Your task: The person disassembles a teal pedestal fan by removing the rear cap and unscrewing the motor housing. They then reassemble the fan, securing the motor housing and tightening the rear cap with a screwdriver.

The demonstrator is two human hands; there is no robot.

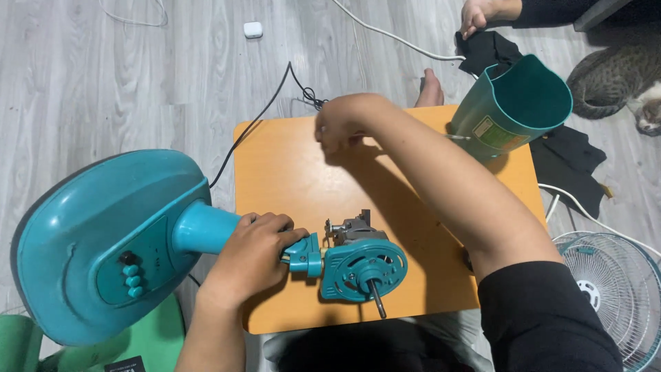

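Observation:
A teal fan lies on its side, its base [103, 248] at the left and its bare motor [361, 262] with a metal shaft resting on a small orange table [289, 172]. My left hand [251, 258] grips the fan's neck just behind the motor. My right hand [341, 124] is stretched across to the table's far edge with its fingers closed; whether it pinches something small cannot be told. A teal motor cover [513, 107] lies tipped over at the far right corner of the table.
A white fan grille [613, 289] lies on the floor at the right. Black and white cables [261, 117] run over the grey floor. A cat [620, 76], black cloth [571, 158] and another person's foot [482, 14] are at the top right. A small white case [253, 29] lies far back.

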